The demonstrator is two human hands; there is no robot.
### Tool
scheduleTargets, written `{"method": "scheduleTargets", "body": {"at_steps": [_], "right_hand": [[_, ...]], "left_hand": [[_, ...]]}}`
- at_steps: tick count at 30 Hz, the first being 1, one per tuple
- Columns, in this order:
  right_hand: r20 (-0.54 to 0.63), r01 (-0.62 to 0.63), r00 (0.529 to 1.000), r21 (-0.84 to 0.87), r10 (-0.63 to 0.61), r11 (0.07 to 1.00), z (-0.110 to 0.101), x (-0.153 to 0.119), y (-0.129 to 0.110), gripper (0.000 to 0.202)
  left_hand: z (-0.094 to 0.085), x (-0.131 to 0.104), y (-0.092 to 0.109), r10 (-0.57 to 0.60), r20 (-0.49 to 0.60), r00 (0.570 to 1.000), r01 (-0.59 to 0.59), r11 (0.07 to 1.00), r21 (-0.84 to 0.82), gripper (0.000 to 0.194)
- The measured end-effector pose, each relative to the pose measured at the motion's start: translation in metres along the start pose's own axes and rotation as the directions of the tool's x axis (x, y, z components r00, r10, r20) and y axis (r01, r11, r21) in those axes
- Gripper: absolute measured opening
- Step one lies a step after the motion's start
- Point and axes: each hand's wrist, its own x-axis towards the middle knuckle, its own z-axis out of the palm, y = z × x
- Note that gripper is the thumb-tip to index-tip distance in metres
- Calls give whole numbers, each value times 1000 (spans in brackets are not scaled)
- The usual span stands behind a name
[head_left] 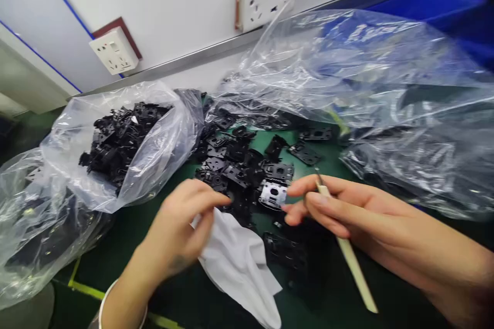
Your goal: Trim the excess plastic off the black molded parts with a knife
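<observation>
And here we are at the green desk (175, 295), 2 hands well apart, with a white cloth (241, 264) between them. The left hand (179, 226) is at the cloth's far left edge, fingers bent and blurred; whether it grips the fabric, I cannot tell. Over to the right of the cloth, the right hand (355, 209) is closed around a pale-handled tool (357, 272), metal tip up, its fingertips right at the edge of 1 shiny plate (273, 195). That plate sits just beyond the cloth, against a heap of black parts (235, 172). Another black part (285, 252) lies right beside the cloth. Left of the cloth, an open plastic bag (65, 136) bulges with more; beyond it to the right sprawls a second clear bag (370, 61).
</observation>
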Motion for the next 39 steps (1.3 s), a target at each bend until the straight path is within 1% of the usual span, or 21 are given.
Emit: {"method": "scheduleTargets", "body": {"at_steps": [2, 3, 5, 7, 8, 10, 13, 15, 19, 23, 27, 29, 31, 33, 35, 37, 39], "right_hand": [[101, -44, 994, 81, 36, 996, 0, -1, -3, 37], [140, -73, 989, 114, 56, 991, -1, 0, -3, 36], [179, -125, 979, 151, 98, 981, -3, 0, -1, 36], [211, -158, 970, 146, 125, 977, -5, 0, 0, 34], [223, -152, 967, 133, 120, 979, -6, 0, 1, 32], [252, -132, 962, 105, 102, 986, -6, -1, 1, 29], [256, -142, 961, 129, 106, 981, -5, -2, 0, 30], [256, -169, 958, 146, 128, 975, -4, -2, 0, 31], [220, -170, 967, 167, 131, 971, -4, -1, 1, 27], [215, -141, 971, 179, 101, 974, -6, 0, 4, 22], [235, -140, 967, 161, 100, 977, -6, 0, 4, 21], [195, -115, 977, 151, 84, 982, -5, 0, 3, 21], [146, -78, 988, 137, 57, 988, -5, 0, 3, 21], [133, -60, 990, 112, 45, 992, -4, 0, 4, 22], [147, -62, 988, 57, 53, 996, -2, -1, 4, 25], [198, -79, 977, -30, 83, 996, 2, -4, 5, 30], [283, -92, 952, -107, 119, 990, 8, -9, 5, 37]], "left_hand": [[2, 7, -17, -84, -85, 993, 91, 993, 77, 21], [6, 10, -25, -111, -101, 989, 122, 987, 104, 20], [15, 14, -35, -161, -104, 982, 176, 971, 160, 22], [27, 17, -40, -198, -88, 976, 212, 956, 204, 33], [32, 18, -41, -209, -75, 975, 221, 951, 216, 38], [40, 19, -43, -217, -43, 975, 221, 950, 220, 38], [43, 18, -46, -209, -14, 978, 208, 957, 205, 20], [41, 17, -49, -206, -12, 978, 204, 958, 202, 14], [39, 13, -53, -190, 8, 982, 184, 958, 222, 27], [39, 11, -57, -157, 17, 987, 149, 961, 232, 24], [36, 13, -57, -74, -9, 997, 74, 971, 227, 20], [33, 14, -54, 13, -33, 999, -5, 975, 224, 20], [29, 15, -50, 141, -69, 988, -124, 968, 218, 24], [26, 13, -44, 279, -127, 952, -248, 944, 217, 26], [25, 9, -37, 383, -184, 905, -340, 913, 224, 25], [29, 3, -28, 447, -208, 870, -401, 887, 229, 22], [36, -2, -19, 510, -210, 834, -472, 857, 207, 19]]}}
